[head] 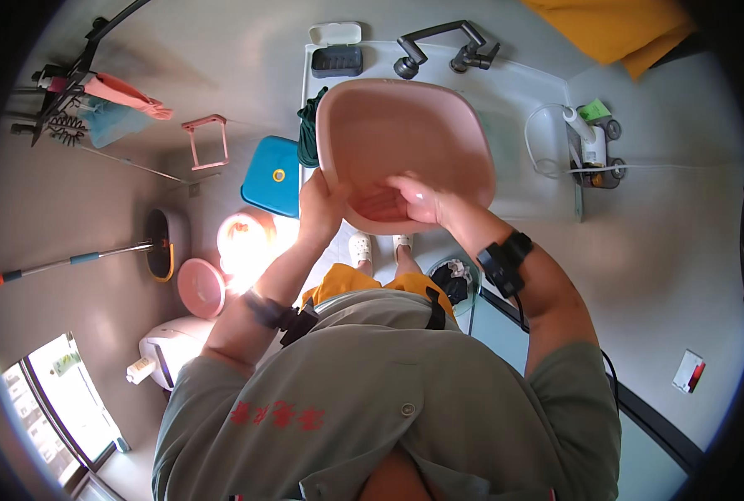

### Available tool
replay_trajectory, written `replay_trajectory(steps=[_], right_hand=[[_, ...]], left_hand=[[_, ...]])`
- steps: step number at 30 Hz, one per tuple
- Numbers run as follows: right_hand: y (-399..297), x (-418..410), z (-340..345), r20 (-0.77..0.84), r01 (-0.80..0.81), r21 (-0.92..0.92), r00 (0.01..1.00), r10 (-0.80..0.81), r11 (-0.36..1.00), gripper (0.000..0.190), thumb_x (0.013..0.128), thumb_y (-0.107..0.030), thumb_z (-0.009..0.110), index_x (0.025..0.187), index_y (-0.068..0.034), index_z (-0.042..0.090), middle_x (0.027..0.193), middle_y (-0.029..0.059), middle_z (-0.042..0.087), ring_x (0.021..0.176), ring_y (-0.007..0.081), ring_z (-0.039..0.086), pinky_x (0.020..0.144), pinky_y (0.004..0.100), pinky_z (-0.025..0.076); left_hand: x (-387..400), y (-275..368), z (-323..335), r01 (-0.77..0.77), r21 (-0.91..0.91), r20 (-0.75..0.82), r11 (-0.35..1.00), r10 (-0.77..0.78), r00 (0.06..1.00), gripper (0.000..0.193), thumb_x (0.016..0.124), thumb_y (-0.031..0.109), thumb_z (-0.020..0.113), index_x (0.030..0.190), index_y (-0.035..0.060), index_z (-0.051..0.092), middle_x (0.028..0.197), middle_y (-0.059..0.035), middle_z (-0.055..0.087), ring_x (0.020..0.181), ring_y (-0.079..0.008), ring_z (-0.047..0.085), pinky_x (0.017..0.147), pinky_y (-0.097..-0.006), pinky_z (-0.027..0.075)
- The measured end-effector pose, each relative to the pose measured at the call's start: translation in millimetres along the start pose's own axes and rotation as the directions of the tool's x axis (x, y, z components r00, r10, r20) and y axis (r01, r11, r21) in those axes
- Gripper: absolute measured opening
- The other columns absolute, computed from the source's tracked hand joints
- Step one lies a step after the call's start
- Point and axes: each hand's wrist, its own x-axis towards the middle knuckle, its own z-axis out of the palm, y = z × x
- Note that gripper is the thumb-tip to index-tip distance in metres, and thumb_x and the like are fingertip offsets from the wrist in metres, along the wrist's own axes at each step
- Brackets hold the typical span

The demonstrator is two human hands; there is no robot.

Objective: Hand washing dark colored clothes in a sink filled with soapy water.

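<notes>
A large pink plastic basin (409,125) is tilted over the front of the white sink (519,156), its inside facing me. My left hand (322,203) grips the basin's left rim near the lower corner. Inside the basin is my right hand (412,199), thumb apart from the fingers, which lie against the lower inner wall; a shiny wet spot shows on the hand. Above the basin's far rim hangs the spout of a dark faucet (407,66). Dark green cloth (310,131) drapes over the sink's left edge, beside the basin.
A lidded soap box (337,61) sits at the sink's back left. Right of the sink, a white corded device (591,144) is in a wall holder. A blue lid or board (275,175), pink basins (201,288) and a bin (458,285) stand lower down.
</notes>
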Motion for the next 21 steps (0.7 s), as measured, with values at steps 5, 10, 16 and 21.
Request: replay_trajectory(steps=[5, 10, 16, 21], right_hand=[[-7.3, -56.4, 7.7, 0.024, 0.064, -0.698, 0.997, -0.066, 0.714, 0.053, 0.101, -0.037, 0.041, 0.139, 0.0, 0.042, 0.142, 0.0161, 0.044, 0.134, 0.0213, 0.038, 0.111, 0.0311, 0.029], [6.1, -54.1, -89.4, -0.116, -0.081, -0.944, 0.989, -0.092, 0.319, 0.054, 0.098, -0.046, 0.039, 0.134, -0.008, 0.051, 0.137, 0.0122, 0.052, 0.129, 0.0255, 0.045, 0.107, 0.0352, 0.034], [-5.0, 10.7, -147.3, -0.154, -0.317, -0.845, 0.916, -0.369, -0.432, 0.039, 0.095, -0.029, 0.045, 0.12, -0.004, 0.061, 0.128, 0.0182, 0.056, 0.123, 0.0298, 0.048, 0.102, 0.042, 0.039], [26.5, 67.8, -155.0, -0.272, -0.411, -0.907, 0.739, -0.616, -0.093, 0.033, 0.094, -0.019, 0.047, 0.117, -0.002, 0.062, 0.125, 0.017, 0.059, 0.122, 0.0291, 0.05, 0.104, 0.0411, 0.039]], left_hand=[[-3.1, 18.1, -3.0, 0.019, 0.041, 0.01, 0.999, -0.02, 1.0, 0.037, 0.082, 0.021, 0.059, 0.106, -0.007, 0.056, 0.089, -0.0213, 0.067, 0.08, -0.0303, 0.068, 0.07, -0.0359, 0.053], [-3.9, 11.7, -2.0, -0.046, 0.11, -0.022, 0.993, 0.049, 0.999, 0.041, 0.083, 0.023, 0.06, 0.11, -0.0073, 0.055, 0.09, -0.0229, 0.068, 0.085, -0.033, 0.068, 0.074, -0.0365, 0.053], [-2.7, 4.0, -0.5, -0.111, 0.083, 0.034, 0.99, 0.109, 0.994, 0.041, 0.084, 0.02, 0.061, 0.115, -0.0048, 0.053, 0.094, -0.0227, 0.067, 0.09, -0.035, 0.067, 0.078, -0.0378, 0.052], [-21.0, 7.9, 8.0, -0.062, 0.126, -0.032, 0.99, 0.067, 0.997, 0.04, 0.083, 0.016, 0.061, 0.117, -0.0035, 0.051, 0.094, -0.0218, 0.067, 0.089, -0.035, 0.066, 0.076, -0.0378, 0.051]])
